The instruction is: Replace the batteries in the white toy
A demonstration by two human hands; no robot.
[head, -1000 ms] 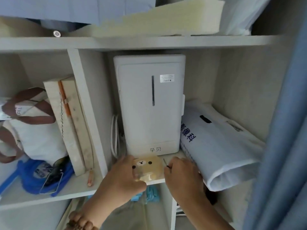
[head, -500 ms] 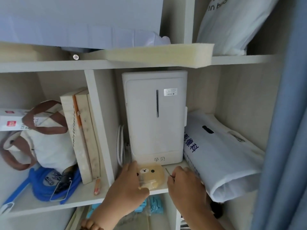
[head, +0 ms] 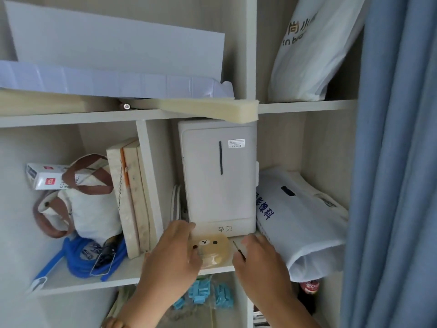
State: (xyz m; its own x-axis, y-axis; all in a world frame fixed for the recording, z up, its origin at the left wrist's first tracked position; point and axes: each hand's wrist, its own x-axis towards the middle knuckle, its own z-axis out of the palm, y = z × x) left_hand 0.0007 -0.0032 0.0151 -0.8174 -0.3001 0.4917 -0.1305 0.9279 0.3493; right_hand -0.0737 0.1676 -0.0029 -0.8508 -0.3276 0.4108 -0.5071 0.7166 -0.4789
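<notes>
bear toy (head: 210,250) sits at front edge of mid shelf (head: 130,271), just in front of white unit (head: 220,176). l hand (head: 175,254) fingers curled round toy's left side. r hand (head: 257,261) pinches thin dark tool (head: 237,248) just beside toy. bag (head: 300,223) lies to the right, books (head: 132,197) in left bay, blue curtain (head: 397,162) far right.

The pale wooden shelf (head: 132,273) carries a tall white appliance (head: 220,176) upright at its back edge, with a tan bear-faced case (head: 212,249) at the front edge before it. A white printed bag (head: 300,223) lies toward the right end. Left of the divider lean boards (head: 132,197), with a canvas bag (head: 94,209) beside them.
</notes>
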